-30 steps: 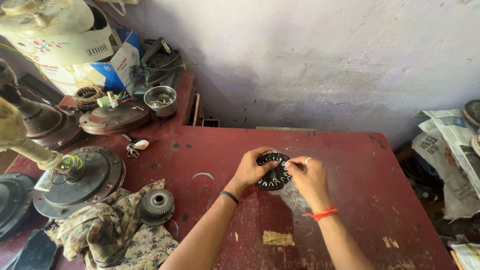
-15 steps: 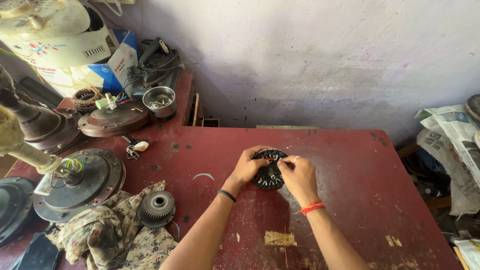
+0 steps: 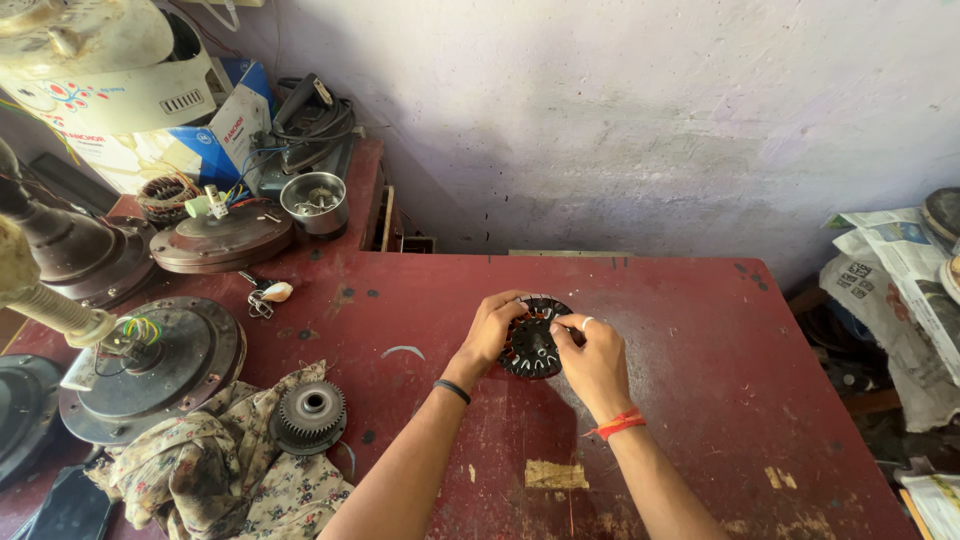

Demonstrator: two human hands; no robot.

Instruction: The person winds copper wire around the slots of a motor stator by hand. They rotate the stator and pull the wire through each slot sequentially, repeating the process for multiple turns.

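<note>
Hands (image 3: 545,345) hold black stator (image 3: 530,348) flat, face up

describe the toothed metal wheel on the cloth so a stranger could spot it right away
Start at the dark red table and go to its near left corner, where a crumpled floral cloth lies. The toothed wheel sits on the cloth's upper right part. It is small, grey and ringed with teeth, unlike the big smooth round motor housing to its left.

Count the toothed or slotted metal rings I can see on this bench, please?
2: a stator ring held between left hand and right hand; a gear on the floral cloth. Others may hide in the clutter.
</note>
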